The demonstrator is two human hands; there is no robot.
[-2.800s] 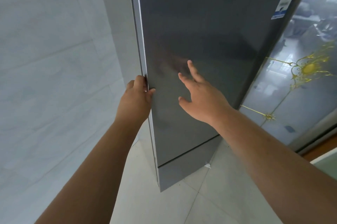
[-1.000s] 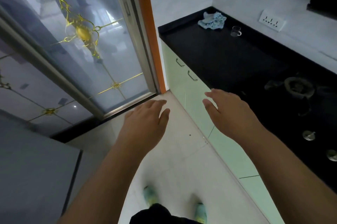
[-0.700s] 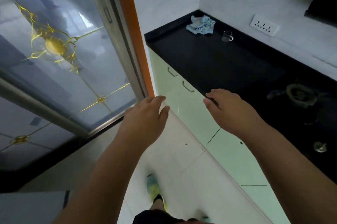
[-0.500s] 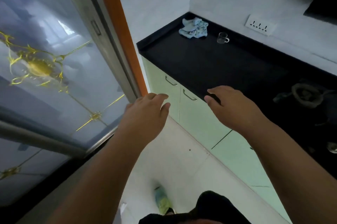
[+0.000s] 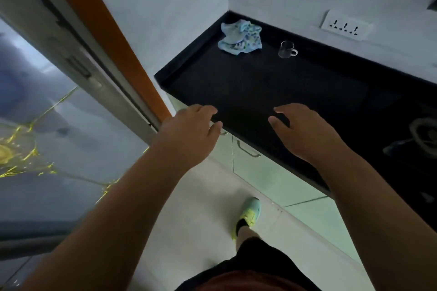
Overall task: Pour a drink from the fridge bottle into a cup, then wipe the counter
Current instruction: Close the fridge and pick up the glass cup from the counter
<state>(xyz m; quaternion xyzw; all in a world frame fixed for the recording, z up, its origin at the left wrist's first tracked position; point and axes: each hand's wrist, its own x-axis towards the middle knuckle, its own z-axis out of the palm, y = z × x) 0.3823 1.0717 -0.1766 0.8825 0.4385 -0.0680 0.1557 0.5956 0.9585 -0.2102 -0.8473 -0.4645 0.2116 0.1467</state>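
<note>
A black counter [image 5: 260, 87] runs along the wall ahead. On its far corner lies a crumpled light-blue patterned cloth [image 5: 240, 37]. To the right of the cloth stands a small clear glass cup [image 5: 286, 49] with a handle, empty as far as I can see. My left hand [image 5: 189, 134] hovers at the counter's near left edge, fingers loosely bent and holding nothing. My right hand [image 5: 305, 132] hovers over the counter's front part, fingers relaxed and empty. No bottle and no fridge is in view.
A glass sliding door [image 5: 47, 137] with gold ornament and an orange frame [image 5: 108, 37] stands at the left. Pale green cabinet doors [image 5: 267, 172] with handles sit under the counter. A gas burner [image 5: 423, 137] is at the right edge, a wall socket strip [image 5: 345, 27] behind the cup.
The view has swung from the fridge door to the counter. I have stepped closer, and both empty hands now reach over the counter's front edge.
</note>
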